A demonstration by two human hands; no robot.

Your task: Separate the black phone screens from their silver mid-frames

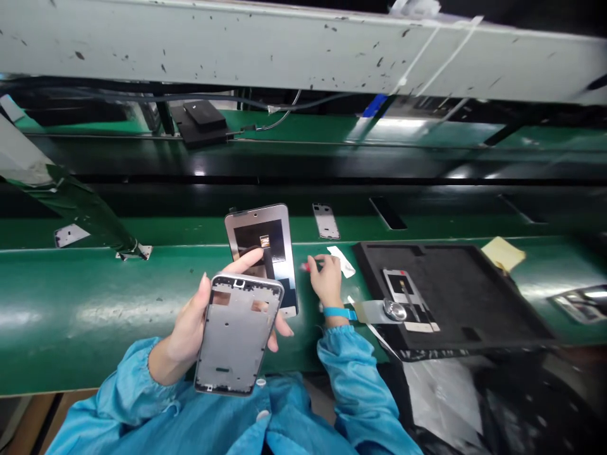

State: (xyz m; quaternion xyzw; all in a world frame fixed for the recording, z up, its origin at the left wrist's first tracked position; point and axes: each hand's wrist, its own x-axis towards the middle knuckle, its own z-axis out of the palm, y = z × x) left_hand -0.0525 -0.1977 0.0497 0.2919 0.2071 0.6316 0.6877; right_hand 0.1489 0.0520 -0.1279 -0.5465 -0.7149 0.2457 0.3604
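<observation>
My left hand [190,325] grips a silver phone middle frame [236,333], and its fingers also pin a phone screen panel [265,249] behind the frame. The panel shows a dark back with a small copper part. My right hand [326,280], with a blue wrist strap [339,313], rests on the green bench beside the panel. Its fingers pinch a small red-tipped tool [306,267]. A white slip [342,260] lies just past that hand.
A black foam tray [474,284] with a phone part [408,297] and a round metal weight [394,309] sits at right. A yellow note [502,254] lies behind it. Loose frames [325,221] lie on the green conveyor [142,227].
</observation>
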